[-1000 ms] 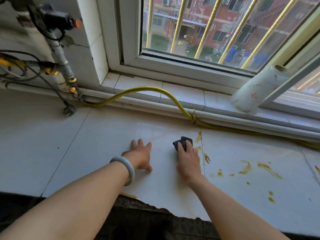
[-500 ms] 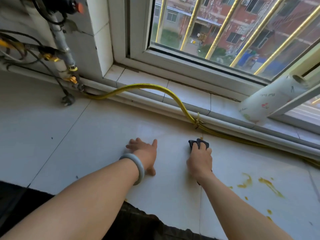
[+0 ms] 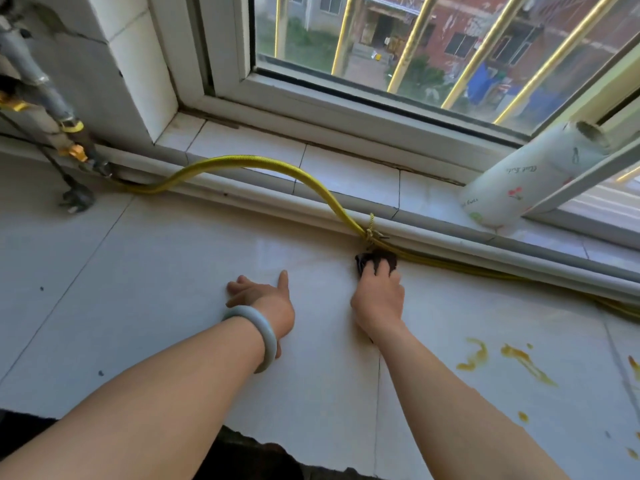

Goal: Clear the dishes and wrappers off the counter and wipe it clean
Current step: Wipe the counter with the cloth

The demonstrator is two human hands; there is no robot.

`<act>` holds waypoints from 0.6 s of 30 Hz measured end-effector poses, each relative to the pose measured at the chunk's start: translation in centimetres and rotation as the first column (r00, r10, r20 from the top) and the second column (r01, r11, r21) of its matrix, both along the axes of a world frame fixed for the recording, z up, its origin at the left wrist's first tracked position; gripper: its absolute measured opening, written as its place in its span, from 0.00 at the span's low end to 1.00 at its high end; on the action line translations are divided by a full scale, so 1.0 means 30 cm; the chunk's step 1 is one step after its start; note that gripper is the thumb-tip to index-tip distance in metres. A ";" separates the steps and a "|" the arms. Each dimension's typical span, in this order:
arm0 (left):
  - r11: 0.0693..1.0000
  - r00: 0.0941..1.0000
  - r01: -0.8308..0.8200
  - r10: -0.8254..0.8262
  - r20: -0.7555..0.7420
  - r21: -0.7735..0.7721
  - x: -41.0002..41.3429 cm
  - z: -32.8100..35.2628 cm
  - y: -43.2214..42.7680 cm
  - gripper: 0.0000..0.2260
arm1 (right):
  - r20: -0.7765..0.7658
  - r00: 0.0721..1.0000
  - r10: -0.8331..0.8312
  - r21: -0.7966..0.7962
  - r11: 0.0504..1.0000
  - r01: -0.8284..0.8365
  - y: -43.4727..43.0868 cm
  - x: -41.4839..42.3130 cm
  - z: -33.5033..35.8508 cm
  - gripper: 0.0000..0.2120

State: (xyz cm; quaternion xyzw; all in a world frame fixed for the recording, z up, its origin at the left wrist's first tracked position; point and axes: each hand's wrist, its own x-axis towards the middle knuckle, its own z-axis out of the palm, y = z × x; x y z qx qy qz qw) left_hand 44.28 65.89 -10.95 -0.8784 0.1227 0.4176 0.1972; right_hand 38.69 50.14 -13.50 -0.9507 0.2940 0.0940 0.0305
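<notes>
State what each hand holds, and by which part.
The right hand holds a dark cloth, fingers curled over its top, pressing it onto the counter. The left hand holds nothing and rests flat.

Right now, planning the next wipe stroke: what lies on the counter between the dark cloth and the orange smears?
Nothing: the head view shows only bare white counter between the dark cloth under the right hand and the orange smears.

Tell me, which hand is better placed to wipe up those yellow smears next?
Probably the right. The right hand grips the dark cloth against the counter, and the yellow smears lie on its side. The left hand rests flat, empty, farther from them.
</notes>
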 end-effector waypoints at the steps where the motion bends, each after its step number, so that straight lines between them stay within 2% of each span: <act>1: 1.000 1.000 0.028 -0.028 0.007 0.012 -0.003 0.004 0.000 0.61 | -0.025 0.999 -0.048 -0.002 0.999 0.048 -0.012 -0.044 -0.003 0.27; 4: 0.997 0.997 0.077 -0.077 0.022 0.004 -0.012 0.021 0.004 0.60 | -0.053 0.987 -0.149 0.002 0.989 0.150 -0.020 -0.164 -0.004 0.29; 7: 0.996 0.996 0.083 -0.082 0.026 -0.023 -0.012 0.023 0.014 0.60 | 0.002 0.972 -0.237 0.032 0.971 0.237 0.009 -0.216 0.015 0.24; 9: 0.998 0.999 0.038 -0.038 0.004 -0.044 -0.001 0.010 0.020 0.62 | 0.125 0.975 -0.181 0.069 0.982 0.174 0.072 -0.211 0.022 0.23; 11: 0.998 1.000 -0.013 0.012 -0.016 -0.065 0.011 -0.004 0.024 0.65 | 0.240 0.971 -0.005 0.089 0.996 -0.017 0.180 -0.195 0.017 0.23; 13: 0.996 0.999 -0.031 0.030 -0.020 -0.081 0.013 -0.012 0.029 0.65 | 0.208 0.964 0.164 0.091 0.978 -0.186 0.274 -0.193 0.000 0.24; 15: 0.995 1.000 -0.024 0.023 -0.013 -0.102 0.014 -0.017 0.034 0.65 | 0.136 0.971 0.197 0.078 0.975 -0.208 0.294 -0.205 -0.010 0.26; 18: 0.995 1.000 0.026 -0.026 -0.004 -0.101 0.017 -0.022 0.041 0.64 | 0.165 0.980 0.114 0.069 0.990 -0.127 0.202 -0.260 -0.029 0.25</act>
